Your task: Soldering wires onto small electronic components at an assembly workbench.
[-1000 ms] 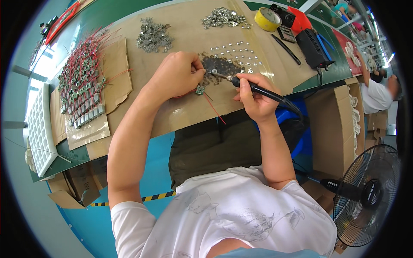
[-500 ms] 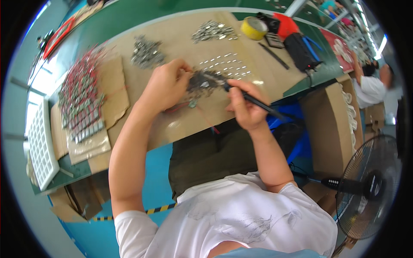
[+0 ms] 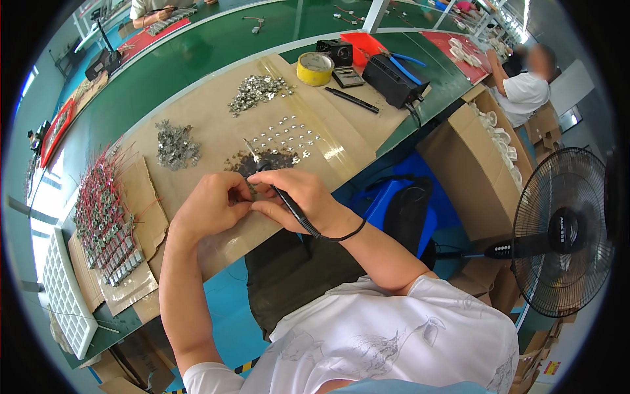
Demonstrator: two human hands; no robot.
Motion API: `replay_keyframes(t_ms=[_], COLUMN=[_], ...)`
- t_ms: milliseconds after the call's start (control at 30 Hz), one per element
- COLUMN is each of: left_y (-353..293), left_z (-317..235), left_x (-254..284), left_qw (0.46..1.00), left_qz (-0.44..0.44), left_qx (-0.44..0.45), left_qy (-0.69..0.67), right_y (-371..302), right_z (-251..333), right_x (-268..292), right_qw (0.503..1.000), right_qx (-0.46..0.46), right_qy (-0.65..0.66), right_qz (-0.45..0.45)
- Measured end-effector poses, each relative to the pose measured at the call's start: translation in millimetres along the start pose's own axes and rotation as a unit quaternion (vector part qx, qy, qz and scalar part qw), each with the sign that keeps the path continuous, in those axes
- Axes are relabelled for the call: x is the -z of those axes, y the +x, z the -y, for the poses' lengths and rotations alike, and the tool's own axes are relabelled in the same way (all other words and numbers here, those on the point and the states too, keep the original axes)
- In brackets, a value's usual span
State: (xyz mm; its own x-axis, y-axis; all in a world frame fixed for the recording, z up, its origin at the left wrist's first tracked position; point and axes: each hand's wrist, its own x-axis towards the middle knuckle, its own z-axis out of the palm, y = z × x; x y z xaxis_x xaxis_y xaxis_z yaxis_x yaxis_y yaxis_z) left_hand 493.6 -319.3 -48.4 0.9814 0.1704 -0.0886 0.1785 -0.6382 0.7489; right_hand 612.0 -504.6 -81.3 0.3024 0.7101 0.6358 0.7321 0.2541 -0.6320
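My right hand (image 3: 314, 199) is closed round the black handle of a soldering iron (image 3: 293, 207), its cord running back past my wrist. The iron's metal tip points away from me over a dark, scorched patch (image 3: 279, 161) on the brown board. Close beside it, my left hand (image 3: 213, 205) is pinched, and the two hands' fingertips nearly meet. Whatever the left fingers grip is hidden. Beyond the patch, small shiny metal pieces (image 3: 286, 134) lie in rows. Two heaps of metal parts, a grey pile (image 3: 176, 146) and a shinier pile (image 3: 258, 92), sit farther off.
Red-wired small circuit boards (image 3: 105, 220) lie massed at left, near a white grid tray (image 3: 63, 295). Yellow tape (image 3: 315, 69), a black pen-like tool (image 3: 352, 100) and a black box (image 3: 392, 80) with blue-handled pliers stand far right. A fan (image 3: 564, 230) is at right; co-workers sit beyond.
My right hand has swung in toward my left with the iron, and both hands are nearer the board's front edge. The iron's tip now points away from me. The view has shifted.
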Motion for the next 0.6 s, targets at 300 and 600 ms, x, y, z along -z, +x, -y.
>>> replay_keyframes(t_ms=[300, 600], left_y=[6, 4], left_z=[7, 3], left_x=[1, -1], left_qw=[0.994, 0.995], left_qz=[-0.076, -0.049], left_qx=[0.004, 0.014], left_qy=[-0.078, -0.088], right_y=[0, 2], right_z=[-6, -21], right_x=[-9, -7], right_qw=[1.0, 0.999], right_qx=[0.009, -0.019], right_qy=[0.007, 0.009], right_qz=[-0.03, -0.035])
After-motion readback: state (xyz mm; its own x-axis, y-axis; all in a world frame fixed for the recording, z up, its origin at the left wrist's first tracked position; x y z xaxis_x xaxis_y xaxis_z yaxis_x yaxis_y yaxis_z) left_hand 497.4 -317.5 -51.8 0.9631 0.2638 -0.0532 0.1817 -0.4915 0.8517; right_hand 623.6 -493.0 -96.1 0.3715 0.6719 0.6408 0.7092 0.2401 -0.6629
